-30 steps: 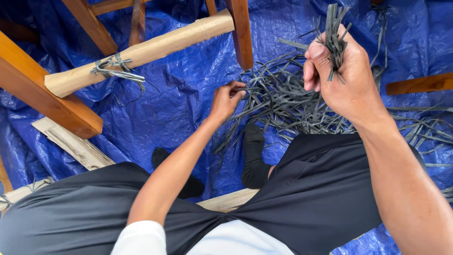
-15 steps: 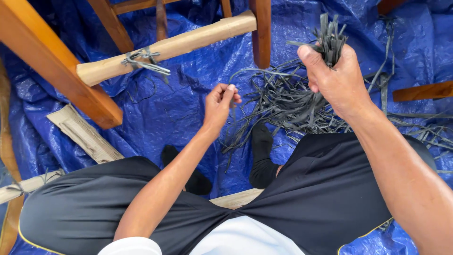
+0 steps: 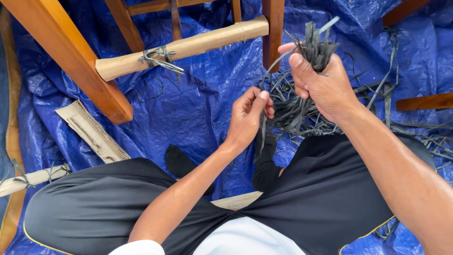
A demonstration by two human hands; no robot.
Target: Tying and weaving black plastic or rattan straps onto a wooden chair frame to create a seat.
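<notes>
Where wooden legs [image 3: 71, 56] stand — paper-wrapped rail [image 3: 188, 46], blue tarp [image 3: 188, 104].

Blue tarp [image 3: 188, 108] underneath; paper-wrapped rail [image 3: 198, 45] tied on wooden frame [image 3: 66, 52]; cardboard scrap [image 3: 92, 132], probably corrugated.

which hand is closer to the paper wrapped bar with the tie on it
Left. The left hand sits below and to the right of the paper-wrapped bar, pinching a strip. The right hand grips the bundle of dark strips farther right, past the bar's end.
</notes>
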